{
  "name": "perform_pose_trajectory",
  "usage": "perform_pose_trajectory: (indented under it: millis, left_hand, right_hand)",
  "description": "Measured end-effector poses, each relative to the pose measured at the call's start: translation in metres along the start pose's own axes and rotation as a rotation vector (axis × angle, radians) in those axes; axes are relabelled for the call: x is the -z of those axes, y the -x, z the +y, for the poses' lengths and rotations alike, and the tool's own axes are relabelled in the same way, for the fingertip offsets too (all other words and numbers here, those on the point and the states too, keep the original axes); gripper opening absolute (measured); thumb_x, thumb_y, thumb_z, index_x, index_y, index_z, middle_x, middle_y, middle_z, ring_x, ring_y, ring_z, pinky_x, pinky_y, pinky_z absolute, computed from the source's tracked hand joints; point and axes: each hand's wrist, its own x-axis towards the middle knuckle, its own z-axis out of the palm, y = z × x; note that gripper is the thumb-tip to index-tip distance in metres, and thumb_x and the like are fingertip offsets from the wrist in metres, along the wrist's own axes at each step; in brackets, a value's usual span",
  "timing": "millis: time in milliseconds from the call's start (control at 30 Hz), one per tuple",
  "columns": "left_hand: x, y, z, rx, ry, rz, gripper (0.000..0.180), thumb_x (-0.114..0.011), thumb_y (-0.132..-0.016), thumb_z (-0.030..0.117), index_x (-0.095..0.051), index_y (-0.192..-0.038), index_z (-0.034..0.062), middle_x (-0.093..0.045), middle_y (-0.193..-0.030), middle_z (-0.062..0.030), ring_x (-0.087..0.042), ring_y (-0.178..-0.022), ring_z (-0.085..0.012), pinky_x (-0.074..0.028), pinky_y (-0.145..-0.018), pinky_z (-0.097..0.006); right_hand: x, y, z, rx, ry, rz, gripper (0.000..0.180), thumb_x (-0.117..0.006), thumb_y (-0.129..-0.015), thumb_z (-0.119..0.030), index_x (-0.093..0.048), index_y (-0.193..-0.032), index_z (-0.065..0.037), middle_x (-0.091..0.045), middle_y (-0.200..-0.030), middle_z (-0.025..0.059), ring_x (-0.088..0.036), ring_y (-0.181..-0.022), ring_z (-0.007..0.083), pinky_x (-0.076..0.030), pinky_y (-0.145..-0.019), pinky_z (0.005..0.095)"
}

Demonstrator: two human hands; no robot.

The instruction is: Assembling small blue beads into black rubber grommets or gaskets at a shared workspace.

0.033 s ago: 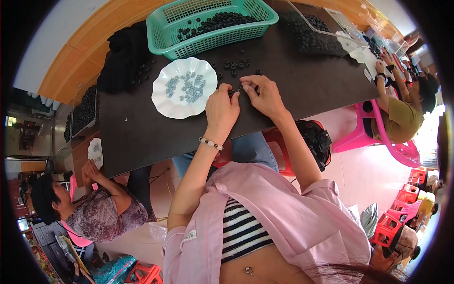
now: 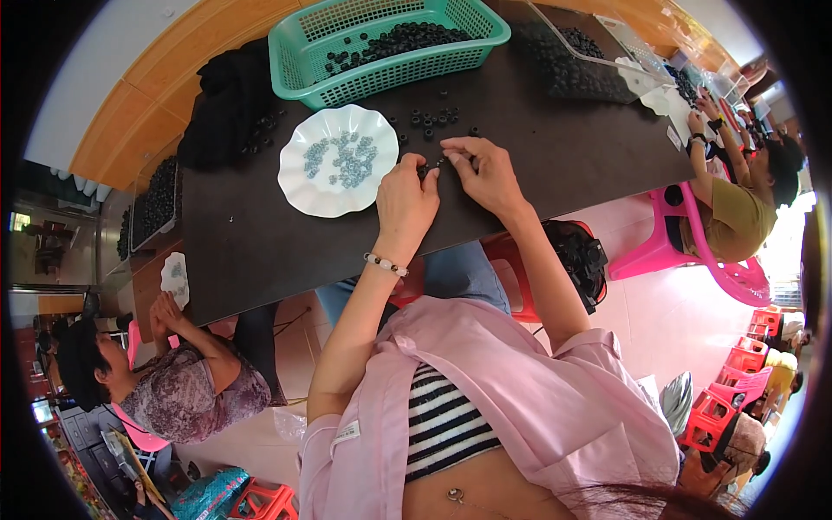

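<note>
Black part point(image 2: 423, 172), small: at the left hand's point(image 2: 407, 198) fingertips, over the dark table point(image 2: 563, 160), right of the white plate point(image 2: 301, 192) holding clear pieces point(image 2: 354, 161). Left thumb and forefinger appear to pinch it. Right hand point(image 2: 488, 179) just beside, thumb and forefinger curled toward each other; cannot tell whether anything is gripped. Versus earlier frame: no clear change; both hands, the plate and loose black parts point(image 2: 428, 134) on the far side match. Judgement: no visible advance in the work.
</note>
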Motion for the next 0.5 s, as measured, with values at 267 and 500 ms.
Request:
perform_pose_trajectory:
  millis: [267, 500]
  left_hand:
    - [0.004, 0.016, -0.009, -0.006, 0.314, 0.101, 0.021, -0.061, -0.091, 0.016, -0.065, -0.103, -0.0012, -0.064, -0.072, -0.0083, -0.055, -0.056, -0.0115, -0.042, -0.051, -0.027]
    - [0.033, 0.038, -0.005, 0.548, 1.291, -0.229, 0.027, -0.054, -0.097, 0.018, -0.063, -0.114, -0.0012, -0.062, -0.086, -0.0039, -0.047, -0.059, -0.0057, -0.038, -0.054, -0.02]
  right_hand:
    - [0.014, -0.001, 0.001, -0.16, -0.375, 0.026, 0.025, -0.055, -0.09, -0.005, -0.065, -0.114, -0.001, -0.07, -0.098, 0.0056, -0.06, -0.084, 0.0068, -0.046, -0.074, 0.0199]
    - [0.021, 0.006, -0.002, -0.178, -0.371, 0.087, 0.022, -0.057, -0.093, -0.008, -0.065, -0.112, 0.0, -0.07, -0.095, 0.0036, -0.059, -0.084, 0.0049, -0.045, -0.073, 0.0189]
